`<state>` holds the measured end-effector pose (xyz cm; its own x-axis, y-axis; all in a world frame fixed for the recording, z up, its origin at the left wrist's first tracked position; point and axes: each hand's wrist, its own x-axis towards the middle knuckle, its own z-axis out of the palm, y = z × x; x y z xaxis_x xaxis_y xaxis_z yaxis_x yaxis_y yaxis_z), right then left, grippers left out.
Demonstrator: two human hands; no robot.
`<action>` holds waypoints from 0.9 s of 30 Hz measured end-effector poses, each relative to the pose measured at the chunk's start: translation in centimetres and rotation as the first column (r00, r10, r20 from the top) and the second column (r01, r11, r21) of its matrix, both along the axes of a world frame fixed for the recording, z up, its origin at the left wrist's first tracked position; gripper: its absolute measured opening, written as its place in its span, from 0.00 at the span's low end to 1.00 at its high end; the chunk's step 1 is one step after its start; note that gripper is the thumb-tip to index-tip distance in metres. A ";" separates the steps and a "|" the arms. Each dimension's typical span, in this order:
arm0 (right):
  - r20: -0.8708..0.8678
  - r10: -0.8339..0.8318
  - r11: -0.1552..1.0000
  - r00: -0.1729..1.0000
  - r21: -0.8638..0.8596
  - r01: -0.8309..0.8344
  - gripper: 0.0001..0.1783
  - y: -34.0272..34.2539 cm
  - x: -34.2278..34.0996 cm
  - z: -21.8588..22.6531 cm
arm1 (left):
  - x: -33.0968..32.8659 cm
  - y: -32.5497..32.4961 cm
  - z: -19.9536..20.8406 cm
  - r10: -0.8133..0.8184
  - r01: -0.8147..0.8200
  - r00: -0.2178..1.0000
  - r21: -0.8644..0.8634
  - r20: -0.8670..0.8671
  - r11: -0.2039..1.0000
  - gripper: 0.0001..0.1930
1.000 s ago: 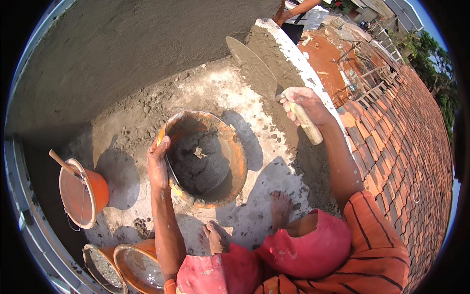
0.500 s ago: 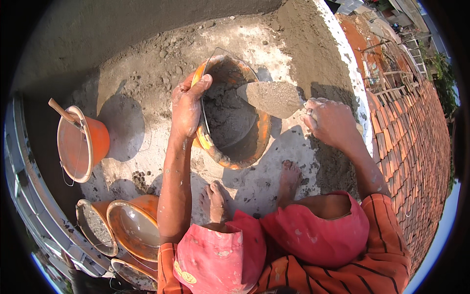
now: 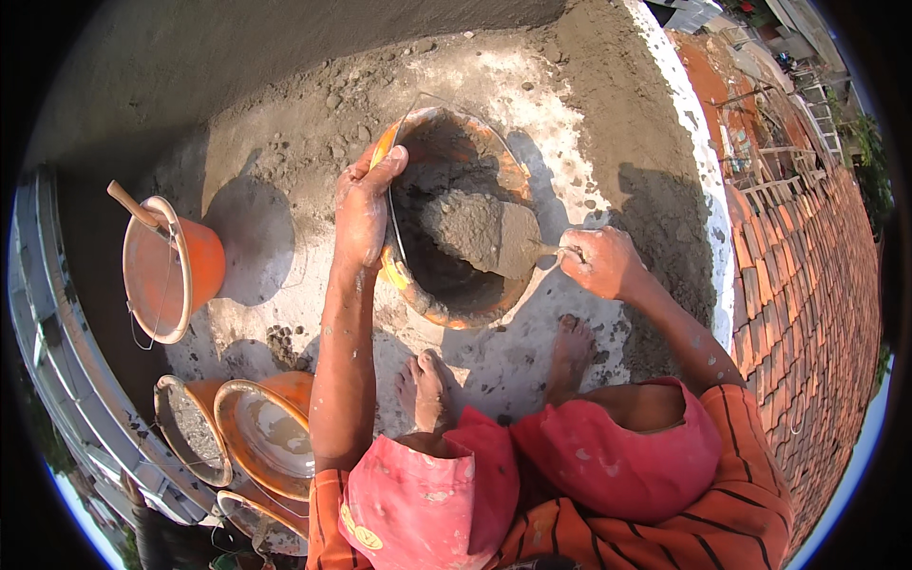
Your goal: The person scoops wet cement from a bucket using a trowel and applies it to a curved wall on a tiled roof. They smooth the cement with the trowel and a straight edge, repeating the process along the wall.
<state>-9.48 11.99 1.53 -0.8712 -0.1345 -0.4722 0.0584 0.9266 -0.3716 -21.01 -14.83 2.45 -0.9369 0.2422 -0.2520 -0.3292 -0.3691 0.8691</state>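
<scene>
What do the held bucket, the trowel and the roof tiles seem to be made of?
Held bucket: probably plastic, possibly rubber; matte orange shows through grey smears.
Trowel blade: likely metal, being thin yet bearing a heap of mortar; a dull grey-brown coating hides its finish.
Roof tiles: apparently fired clay, unglazed, judging by their matte orange-red colour.

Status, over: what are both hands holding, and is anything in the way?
Left hand gripping rim of orange bucket. Right hand holding trowel, mortar heaped on it, at bucket's mouth. Other buckets at left, clear of hands.
</scene>
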 end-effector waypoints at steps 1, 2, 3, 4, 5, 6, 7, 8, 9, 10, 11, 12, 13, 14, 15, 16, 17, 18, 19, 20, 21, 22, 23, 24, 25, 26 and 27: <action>-0.014 -0.027 0.999 1.000 0.042 0.027 0.17 -0.4 0.0 -0.9 | -0.2 -0.1 0.1 0.010 -0.010 1.000 0.003 0.021 1.000 0.19; -0.042 -0.058 0.993 0.997 0.101 0.062 0.17 -0.4 -0.4 -1.2 | -0.1 -0.3 0.0 0.045 -0.044 0.999 -0.028 0.026 0.999 0.19; -0.050 -0.042 0.991 0.998 0.125 0.048 0.17 -1.0 -1.1 -0.6 | -0.1 -0.6 0.0 0.073 -0.073 0.997 -0.033 0.017 0.997 0.19; -0.024 -0.034 0.990 0.999 0.134 0.036 0.18 -1.6 -1.7 0.7 | -0.1 -1.0 -0.2 0.092 -0.092 0.996 -0.012 0.006 0.996 0.20; -0.037 -0.033 0.993 0.999 0.108 0.037 0.19 -1.7 -1.5 1.3 | -0.1 -0.9 -0.5 0.040 -0.039 0.998 0.039 -0.038 0.998 0.20; -0.049 -0.057 0.995 0.997 0.074 0.061 0.19 -1.4 -1.0 2.0 | -0.4 -0.9 -1.6 -0.011 0.011 0.997 -0.010 -0.081 1.000 0.26; -0.062 -0.060 0.998 0.996 0.015 0.061 0.20 -1.4 -0.8 2.5 | -0.4 -0.9 -2.0 0.004 -0.007 0.997 -0.046 -0.077 0.999 0.26; -0.050 -0.083 0.997 0.995 -0.003 0.083 0.20 -1.3 -0.7 2.6 | -0.9 -1.0 -3.0 0.033 -0.038 0.997 -0.079 -0.063 0.996 0.26; -0.034 -0.098 0.995 0.995 -0.029 0.097 0.20 -1.2 -0.7 2.3 | -0.8 -0.6 -2.9 0.055 -0.058 0.998 -0.059 -0.038 0.997 0.26; -0.018 -0.110 0.993 0.994 -0.053 0.109 0.20 -0.9 -0.8 2.1 | -1.1 -0.3 -3.2 0.015 -0.017 0.998 -0.039 -0.054 0.999 0.25; -0.002 -0.096 0.995 0.995 -0.036 0.096 0.20 -0.9 -0.8 1.3 | -1.3 -0.5 -3.3 -0.018 0.015 0.998 -0.039 -0.063 0.999 0.25; 0.015 -0.081 0.997 0.997 -0.017 0.082 0.20 -0.8 -0.9 0.4 | -1.4 -0.5 -3.2 -0.016 0.013 0.997 -0.042 -0.073 0.999 0.25; 0.034 -0.065 0.998 0.997 0.004 0.065 0.20 -0.6 -1.1 0.1 | -1.3 -0.3 -2.8 -0.014 0.010 0.997 -0.044 -0.081 0.999 0.24; 0.015 -0.072 0.997 0.997 -0.031 0.072 0.19 -0.7 -1.1 0.5 | -1.1 -0.5 -2.7 -0.004 0.000 0.997 -0.049 -0.081 0.999 0.24; 0.021 -0.083 0.996 0.996 -0.038 0.084 0.18 -0.8 -1.3 1.0 | -1.2 -1.2 -3.1 -0.010 0.007 0.997 -0.034 -0.075 0.999 0.24; 0.027 -0.094 0.995 0.995 -0.042 0.095 0.18 -0.7 -1.6 1.6 | -1.4 -1.8 -3.7 -0.015 0.013 0.997 -0.018 -0.069 1.000 0.24; 0.032 -0.108 0.993 0.994 -0.046 0.110 0.18 -0.6 -1.9 2.1 | -1.6 -2.4 -4.1 -0.022 0.022 0.998 0.001 -0.064 1.000 0.24; -0.043 -0.090 0.996 0.995 -0.023 0.089 0.19 -0.2 -2.1 2.3 | -1.7 -2.8 -4.2 -0.020 0.021 0.998 0.006 -0.065 1.000 0.24; -0.116 -0.067 0.998 0.991 0.004 0.068 0.20 0.5 -2.4 2.5 | -1.8 -2.6 -4.2 -0.024 0.025 0.998 0.016 -0.062 1.000 0.24; -0.184 -0.044 0.998 0.982 0.032 0.051 0.20 1.4 -2.6 2.7 | -1.9 -2.1 -4.1 -0.031 0.032 0.998 0.016 -0.058 0.999 0.24; -0.192 -0.050 0.995 0.980 0.073 0.065 0.21 1.6 -3.3 3.5 | -1.8 -2.3 -3.8 -0.022 0.023 0.998 0.005 -0.054 1.000 0.24; -0.200 -0.056 0.990 0.978 0.116 0.081 0.21 1.8 -4.0 4.8 | -1.7 -2.0 -3.4 -0.023 0.023 0.999 -0.002 -0.050 1.000 0.24; -0.216 -0.066 0.986 0.974 0.134 0.097 0.22 2.2 -4.8 5.5 | -1.6 -2.0 -3.1 -0.019 0.018 0.999 -0.021 -0.047 1.000 0.24; -0.282 -0.060 0.975 0.957 0.189 0.116 0.22 2.6 -5.5 5.7 | -1.6 -2.0 -2.7 -0.015 0.014 0.999 -0.034 -0.043 0.999 0.24; -0.224 -0.101 0.968 0.969 0.203 0.147 0.24 2.7 -6.5 6.5 | -1.5 -2.0 -2.5 -0.009 0.007 0.999 -0.049 -0.039 0.999 0.24; -0.120 -0.162 0.959 0.980 0.217 0.185 0.23 1.9 -7.9 8.8 | -1.5 -2.3 -2.2 0.005 -0.007 0.999 -0.065 -0.031 0.998 0.24; -0.186 -0.129 0.977 0.974 0.146 0.157 0.22 2.3 -8.7 9.3 | -1.4 -2.2 -1.9 0.010 -0.011 1.000 -0.067 -0.027 0.998 0.24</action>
<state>-18.20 14.24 10.79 -0.9467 0.0620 -0.3162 0.1419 0.9612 -0.2365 -22.45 -17.00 0.56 -0.9458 0.2156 -0.2428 -0.3025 -0.3127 0.9004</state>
